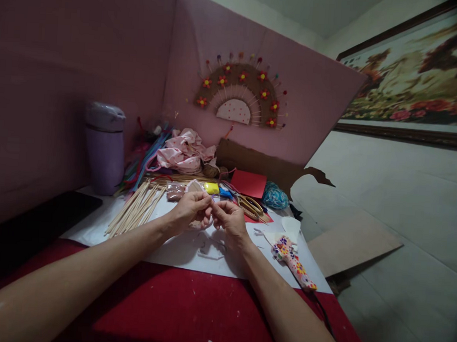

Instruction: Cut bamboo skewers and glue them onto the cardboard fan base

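Note:
Over the white sheet (pixel 169 252), my left hand (pixel 192 208) and my right hand (pixel 229 220) meet fingertip to fingertip. Both are closed in a pinch, and whatever lies between the fingers is too small to make out. Just behind my left hand shows a pale, fabric-edged piece (pixel 194 186), partly hidden by the fingers. Scissors with gold handles (pixel 250 206) lie beyond my right hand. To its right rests a flower-patterned glue gun (pixel 292 260) with a cord. Pale scraps (pixel 212 250) lie beneath the hands.
Wooden sticks (pixel 135 209) are spread at left, near a purple tumbler (pixel 104 148) and a dark flat object (pixel 75 200). Behind are polka-dot cloth (pixel 187 150), red paper (pixel 249 183), blue yarn (pixel 275 195) and torn cardboard (pixel 256 162). A decorated fan-shaped craft (pixel 234 71) hangs on the pink board.

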`<action>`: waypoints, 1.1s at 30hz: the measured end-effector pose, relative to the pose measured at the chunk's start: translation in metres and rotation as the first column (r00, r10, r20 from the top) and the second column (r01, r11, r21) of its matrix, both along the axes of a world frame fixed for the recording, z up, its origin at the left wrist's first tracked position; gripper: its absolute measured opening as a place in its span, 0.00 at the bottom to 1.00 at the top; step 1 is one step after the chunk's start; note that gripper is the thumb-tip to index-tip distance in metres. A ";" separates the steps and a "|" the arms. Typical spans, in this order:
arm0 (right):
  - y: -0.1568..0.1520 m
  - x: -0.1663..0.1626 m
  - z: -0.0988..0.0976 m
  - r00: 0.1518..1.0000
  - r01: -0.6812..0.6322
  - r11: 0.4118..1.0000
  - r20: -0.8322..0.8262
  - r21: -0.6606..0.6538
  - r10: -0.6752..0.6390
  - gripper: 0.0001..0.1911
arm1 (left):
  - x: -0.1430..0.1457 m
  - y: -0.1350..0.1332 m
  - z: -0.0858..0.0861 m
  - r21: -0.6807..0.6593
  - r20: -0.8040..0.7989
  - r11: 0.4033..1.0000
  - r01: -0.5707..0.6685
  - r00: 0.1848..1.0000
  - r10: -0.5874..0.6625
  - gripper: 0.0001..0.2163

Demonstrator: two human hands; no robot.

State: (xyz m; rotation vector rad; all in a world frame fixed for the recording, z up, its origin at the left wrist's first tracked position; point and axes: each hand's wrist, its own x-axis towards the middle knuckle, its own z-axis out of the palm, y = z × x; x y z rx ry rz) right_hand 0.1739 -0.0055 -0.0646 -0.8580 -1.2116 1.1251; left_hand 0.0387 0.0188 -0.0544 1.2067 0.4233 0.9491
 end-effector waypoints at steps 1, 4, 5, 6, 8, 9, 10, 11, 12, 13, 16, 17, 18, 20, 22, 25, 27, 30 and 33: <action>0.000 0.000 0.000 1.000 0.005 1.000 0.002 -0.004 -0.005 0.15 | 0.000 0.000 0.000 0.007 -0.016 1.000 -0.010 1.000 0.010 0.15; 0.000 0.000 0.000 1.000 0.020 0.999 -0.005 -0.025 -0.020 0.16 | 0.000 -0.001 0.001 0.078 -0.078 0.994 -0.077 0.993 0.083 0.16; 0.000 0.000 0.000 1.000 0.021 0.999 -0.010 -0.032 -0.021 0.16 | 0.001 -0.001 0.002 0.116 -0.097 0.987 -0.108 0.988 0.119 0.16; 0.000 0.000 -0.001 1.000 0.021 0.999 -0.017 -0.037 -0.021 0.16 | 0.001 -0.002 0.002 0.154 -0.111 0.978 -0.143 0.981 0.162 0.16; 0.001 0.000 -0.001 0.999 0.020 0.999 -0.032 -0.046 -0.022 0.16 | 0.002 -0.004 0.004 0.221 -0.116 0.950 -0.221 0.961 0.250 0.15; 0.001 0.000 -0.001 0.999 0.020 0.999 -0.040 -0.049 -0.022 0.16 | 0.003 -0.005 0.004 0.243 -0.113 0.937 -0.251 0.952 0.284 0.15; 0.001 0.000 -0.001 0.999 0.019 0.998 -0.046 -0.052 -0.022 0.17 | 0.004 -0.007 0.005 0.256 -0.112 0.929 -0.267 0.947 0.302 0.15; 0.001 0.000 -0.001 0.998 0.018 0.998 -0.052 -0.053 -0.021 0.17 | 0.005 -0.008 0.005 0.262 -0.110 0.928 -0.265 0.947 0.301 0.15; 0.001 0.000 -0.001 0.998 0.017 0.998 -0.055 -0.053 -0.020 0.17 | 0.005 -0.009 0.005 0.260 -0.109 0.933 -0.248 0.953 0.284 0.15; 0.001 0.000 -0.001 0.998 0.016 0.999 -0.056 -0.051 -0.018 0.18 | 0.006 -0.009 0.005 0.249 -0.109 0.942 -0.224 0.960 0.258 0.16; 0.001 0.001 0.000 0.999 0.013 0.999 -0.041 -0.034 -0.014 0.18 | 0.006 -0.008 0.003 0.158 -0.073 0.973 -0.166 0.981 0.179 0.16; 0.002 0.001 0.000 0.999 0.012 1.000 -0.030 -0.026 -0.013 0.18 | 0.005 -0.007 0.003 0.122 -0.058 0.981 -0.153 0.985 0.160 0.16; 0.002 0.002 0.000 1.000 0.012 1.000 -0.023 -0.019 -0.013 0.18 | 0.004 -0.005 0.002 0.093 -0.048 0.986 -0.142 0.988 0.147 0.15; 0.003 0.003 0.000 0.999 0.040 0.999 0.010 0.016 -0.040 0.17 | 0.002 -0.003 0.001 0.064 -0.051 0.992 -0.108 0.993 0.111 0.14; 0.004 0.005 0.001 0.995 0.086 0.994 0.052 0.071 -0.089 0.16 | 0.000 -0.001 0.001 0.027 -0.073 0.998 -0.048 0.996 0.050 0.13; 0.004 0.008 0.002 0.985 0.132 0.982 0.096 0.136 -0.146 0.16 | -0.001 -0.002 0.003 -0.080 -0.053 0.996 0.039 0.998 -0.043 0.10; 0.005 0.009 0.002 0.982 0.137 0.979 0.110 0.151 -0.154 0.17 | -0.001 -0.004 0.004 -0.142 -0.007 0.989 0.039 0.999 -0.040 0.09; 0.005 0.009 0.001 0.979 0.130 0.976 0.133 0.174 -0.154 0.17 | 0.000 -0.006 0.007 -0.202 0.029 0.979 0.023 0.999 -0.018 0.09; 0.006 0.008 -0.001 0.981 0.119 0.977 0.129 0.176 -0.142 0.17 | 0.000 -0.007 0.009 -0.252 0.002 0.968 -0.004 1.000 0.004 0.07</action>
